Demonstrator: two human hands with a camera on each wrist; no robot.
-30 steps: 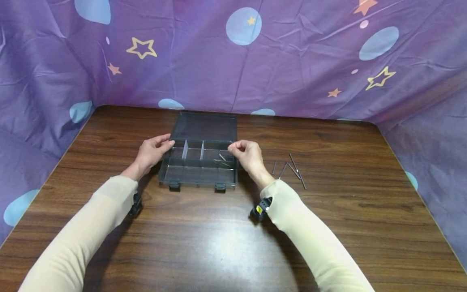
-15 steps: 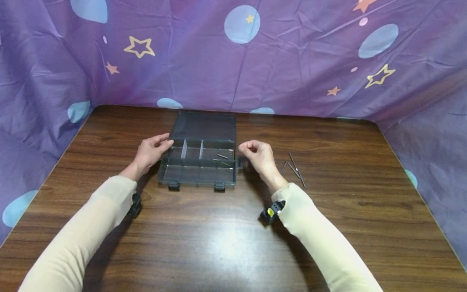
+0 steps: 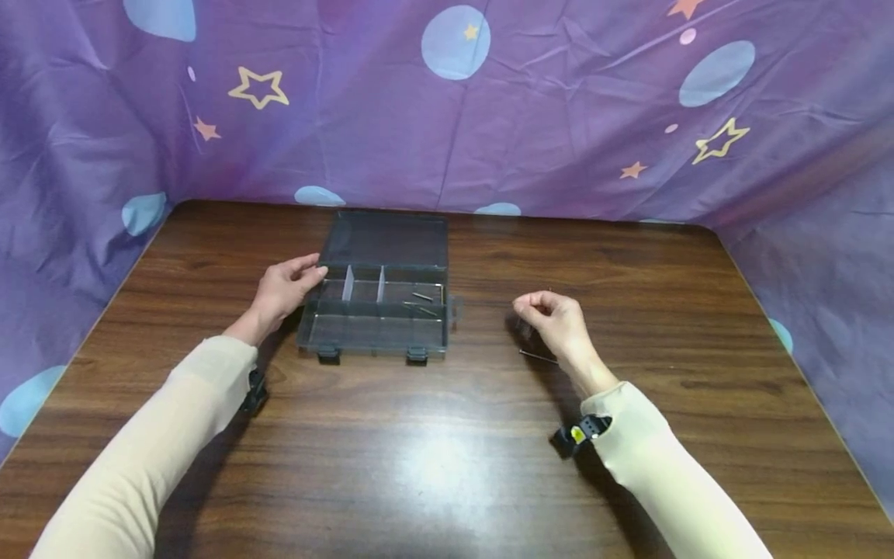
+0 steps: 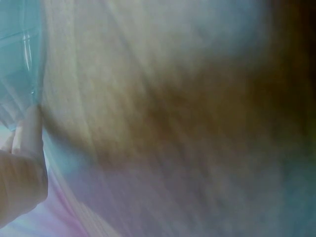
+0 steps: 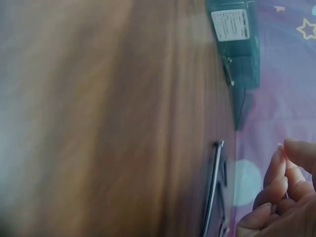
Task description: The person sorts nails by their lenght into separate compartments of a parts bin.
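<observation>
A dark see-through compartment box lies with its lid folded back. My left hand holds its left edge, thumb at the rim; in the left wrist view the fingers touch its side. Several short metal pins, perhaps nails, lie in its right rear compartment. My right hand hovers over the table right of the box, thumb and index tips together. Nothing shows between them. A thin nail-like metal rod lies under it; in the right wrist view more metal rods lie below the fingers.
Two white dividers split the box's rear row. Two front latches hang open, and a side latch sticks out on the right. A purple patterned cloth hangs behind the brown wooden table.
My right hand has moved right and toward me, from the box's right compartment to above the loose rods, which it now largely hides. The left hand has stayed on the box.
</observation>
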